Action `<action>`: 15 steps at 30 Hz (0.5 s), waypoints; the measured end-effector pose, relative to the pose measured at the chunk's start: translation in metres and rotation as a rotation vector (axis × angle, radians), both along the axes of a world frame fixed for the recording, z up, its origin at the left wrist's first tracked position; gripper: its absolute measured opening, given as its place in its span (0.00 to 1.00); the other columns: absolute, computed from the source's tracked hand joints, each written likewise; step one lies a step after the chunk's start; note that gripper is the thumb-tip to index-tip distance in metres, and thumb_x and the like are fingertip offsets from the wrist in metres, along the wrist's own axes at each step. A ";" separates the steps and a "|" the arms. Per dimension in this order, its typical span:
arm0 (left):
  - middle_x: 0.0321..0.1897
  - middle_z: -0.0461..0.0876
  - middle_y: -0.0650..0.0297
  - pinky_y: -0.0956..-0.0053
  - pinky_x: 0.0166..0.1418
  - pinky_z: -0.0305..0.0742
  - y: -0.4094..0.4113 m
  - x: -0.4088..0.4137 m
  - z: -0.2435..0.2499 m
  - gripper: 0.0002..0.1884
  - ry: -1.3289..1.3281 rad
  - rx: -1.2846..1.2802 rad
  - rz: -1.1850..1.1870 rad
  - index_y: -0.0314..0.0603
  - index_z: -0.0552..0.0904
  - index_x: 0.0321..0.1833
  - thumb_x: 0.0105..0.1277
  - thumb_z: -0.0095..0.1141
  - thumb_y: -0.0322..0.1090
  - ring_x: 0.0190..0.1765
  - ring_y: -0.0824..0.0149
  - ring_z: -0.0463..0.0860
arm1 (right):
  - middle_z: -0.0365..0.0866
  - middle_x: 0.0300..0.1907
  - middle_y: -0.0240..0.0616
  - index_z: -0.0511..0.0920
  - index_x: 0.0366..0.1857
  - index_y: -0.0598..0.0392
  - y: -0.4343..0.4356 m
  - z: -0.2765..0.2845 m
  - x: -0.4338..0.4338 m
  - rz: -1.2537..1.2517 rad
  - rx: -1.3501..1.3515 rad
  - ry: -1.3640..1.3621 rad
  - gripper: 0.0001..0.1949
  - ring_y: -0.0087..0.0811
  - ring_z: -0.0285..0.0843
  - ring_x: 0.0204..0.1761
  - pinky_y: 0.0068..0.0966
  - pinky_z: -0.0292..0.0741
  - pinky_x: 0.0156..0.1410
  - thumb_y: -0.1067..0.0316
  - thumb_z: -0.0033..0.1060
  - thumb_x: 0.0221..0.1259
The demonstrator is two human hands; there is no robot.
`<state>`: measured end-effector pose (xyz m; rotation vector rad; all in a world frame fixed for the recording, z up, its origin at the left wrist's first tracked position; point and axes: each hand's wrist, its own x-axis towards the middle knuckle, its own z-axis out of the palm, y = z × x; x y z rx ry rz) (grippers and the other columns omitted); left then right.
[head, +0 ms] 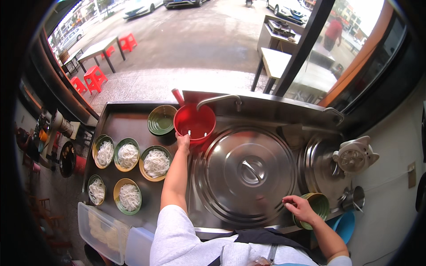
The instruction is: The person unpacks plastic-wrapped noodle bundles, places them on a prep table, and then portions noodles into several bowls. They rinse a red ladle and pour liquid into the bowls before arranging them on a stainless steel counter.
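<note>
My left hand (183,143) grips the near rim of a red plastic dipper (195,121), whose handle points away from me. The dipper stands under a curved metal faucet (219,98), beside a green and yellow bowl (162,120). My right hand (299,208) hovers with fingers loosely apart, holding nothing that I can see. It is between the rim of a large round stainless steel lid (223,166) and a stack of green and yellow bowls (319,206). Whether it touches the bowls is unclear. On the left counter, several bowls hold white noodles (156,163).
A second steel lid (321,166) sits to the right, with a small white fan (354,156) by it. At the lower left is a clear plastic bin (100,229) with pale contents. A steel pot (356,199) and a blue basin (344,227) are at right.
</note>
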<state>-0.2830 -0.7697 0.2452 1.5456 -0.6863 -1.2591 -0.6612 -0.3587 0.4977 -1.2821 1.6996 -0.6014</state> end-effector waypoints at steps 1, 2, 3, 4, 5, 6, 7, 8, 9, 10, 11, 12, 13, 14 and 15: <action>0.58 0.73 0.50 0.64 0.60 0.73 0.009 -0.002 0.016 0.39 0.050 -0.015 -0.035 0.43 0.59 0.70 0.49 0.52 0.27 0.59 0.54 0.76 | 0.82 0.44 0.39 0.78 0.50 0.57 -0.040 0.004 0.006 0.090 -0.067 0.046 0.13 0.26 0.81 0.43 0.22 0.77 0.50 0.69 0.58 0.62; 0.56 0.74 0.51 0.66 0.58 0.75 0.014 -0.004 0.033 0.38 0.107 -0.035 -0.075 0.41 0.60 0.68 0.48 0.51 0.25 0.56 0.56 0.77 | 0.81 0.44 0.39 0.77 0.50 0.57 -0.079 0.008 0.013 0.176 -0.136 0.100 0.13 0.28 0.81 0.43 0.23 0.77 0.50 0.69 0.58 0.62; 0.56 0.74 0.52 0.67 0.57 0.75 0.017 0.007 0.042 0.37 0.126 -0.083 -0.097 0.40 0.61 0.67 0.48 0.51 0.25 0.55 0.57 0.77 | 0.81 0.44 0.40 0.77 0.50 0.56 -0.123 0.014 0.025 0.268 -0.231 0.133 0.14 0.30 0.81 0.43 0.24 0.77 0.49 0.69 0.59 0.62; 0.55 0.75 0.52 0.68 0.57 0.75 0.022 0.017 0.046 0.37 0.144 -0.123 -0.120 0.39 0.61 0.67 0.48 0.50 0.24 0.54 0.58 0.77 | 0.80 0.44 0.41 0.77 0.50 0.56 -0.164 0.020 0.041 0.360 -0.320 0.165 0.14 0.32 0.81 0.43 0.26 0.77 0.48 0.69 0.59 0.61; 0.54 0.75 0.53 0.69 0.56 0.75 0.025 0.026 0.049 0.36 0.164 -0.159 -0.144 0.38 0.62 0.66 0.48 0.50 0.24 0.53 0.59 0.78 | 0.79 0.43 0.42 0.76 0.49 0.56 -0.203 0.027 0.058 0.425 -0.380 0.165 0.14 0.36 0.80 0.43 0.28 0.77 0.49 0.70 0.60 0.59; 0.54 0.75 0.53 0.69 0.56 0.75 0.028 0.034 0.053 0.36 0.158 -0.192 -0.152 0.37 0.62 0.66 0.48 0.50 0.24 0.53 0.59 0.78 | 0.78 0.46 0.43 0.74 0.50 0.56 -0.243 0.029 0.077 0.503 -0.467 0.200 0.15 0.40 0.78 0.47 0.33 0.76 0.53 0.70 0.61 0.58; 0.54 0.75 0.53 0.69 0.56 0.75 0.031 0.038 0.057 0.35 0.148 -0.225 -0.155 0.36 0.62 0.66 0.49 0.50 0.23 0.53 0.60 0.78 | 0.76 0.50 0.44 0.73 0.53 0.56 -0.282 0.028 0.096 0.569 -0.586 0.271 0.18 0.41 0.76 0.50 0.33 0.75 0.55 0.72 0.61 0.57; 0.55 0.75 0.53 0.69 0.56 0.75 0.034 0.038 0.065 0.35 0.140 -0.258 -0.168 0.35 0.62 0.66 0.49 0.49 0.23 0.53 0.61 0.78 | 0.73 0.54 0.46 0.72 0.55 0.56 -0.316 0.026 0.113 0.623 -0.705 0.346 0.21 0.42 0.74 0.54 0.33 0.74 0.57 0.73 0.61 0.56; 0.55 0.74 0.54 0.70 0.57 0.74 0.038 0.034 0.083 0.34 0.176 -0.253 -0.215 0.35 0.62 0.66 0.50 0.49 0.22 0.53 0.61 0.78 | 0.71 0.56 0.47 0.70 0.57 0.56 -0.346 0.022 0.128 0.614 -0.767 0.431 0.23 0.44 0.70 0.58 0.36 0.70 0.61 0.71 0.62 0.56; 0.56 0.74 0.54 0.70 0.58 0.74 0.042 0.031 0.096 0.34 0.222 -0.251 -0.232 0.35 0.62 0.66 0.50 0.50 0.22 0.55 0.62 0.77 | 0.70 0.58 0.48 0.69 0.59 0.55 -0.374 0.016 0.143 0.608 -0.835 0.510 0.25 0.47 0.67 0.61 0.39 0.67 0.65 0.68 0.62 0.56; 0.51 0.76 0.55 0.71 0.54 0.75 0.043 0.029 0.098 0.31 0.220 -0.278 -0.203 0.34 0.65 0.62 0.49 0.49 0.22 0.51 0.63 0.78 | 0.69 0.59 0.48 0.68 0.60 0.55 -0.401 0.005 0.158 0.580 -0.831 0.593 0.26 0.48 0.65 0.63 0.40 0.64 0.67 0.65 0.63 0.56; 0.47 0.77 0.56 0.72 0.50 0.77 0.043 0.025 0.097 0.28 0.221 -0.305 -0.179 0.34 0.68 0.58 0.48 0.48 0.21 0.47 0.64 0.79 | 0.68 0.60 0.48 0.67 0.61 0.55 -0.424 -0.008 0.169 0.546 -0.825 0.680 0.28 0.48 0.63 0.64 0.42 0.62 0.68 0.62 0.63 0.56; 0.46 0.77 0.57 0.72 0.49 0.78 0.046 0.027 0.096 0.28 0.200 -0.292 -0.150 0.33 0.68 0.58 0.48 0.48 0.22 0.46 0.64 0.80 | 0.67 0.61 0.48 0.67 0.62 0.54 -0.438 -0.015 0.185 0.541 -0.816 0.750 0.28 0.48 0.62 0.65 0.43 0.60 0.69 0.55 0.59 0.59; 0.46 0.77 0.57 0.71 0.47 0.78 0.047 0.029 0.094 0.28 0.181 -0.279 -0.125 0.33 0.68 0.58 0.49 0.48 0.22 0.45 0.64 0.80 | 0.67 0.61 0.48 0.66 0.63 0.53 -0.448 -0.021 0.195 0.571 -0.698 0.742 0.29 0.47 0.63 0.65 0.43 0.59 0.69 0.52 0.57 0.60; 0.47 0.76 0.56 0.70 0.44 0.80 0.047 0.034 0.086 0.29 0.182 -0.263 -0.173 0.33 0.66 0.60 0.50 0.48 0.22 0.44 0.64 0.81 | 0.68 0.61 0.48 0.66 0.64 0.52 -0.453 -0.027 0.205 0.598 -0.566 0.734 0.30 0.47 0.63 0.65 0.43 0.58 0.70 0.49 0.56 0.61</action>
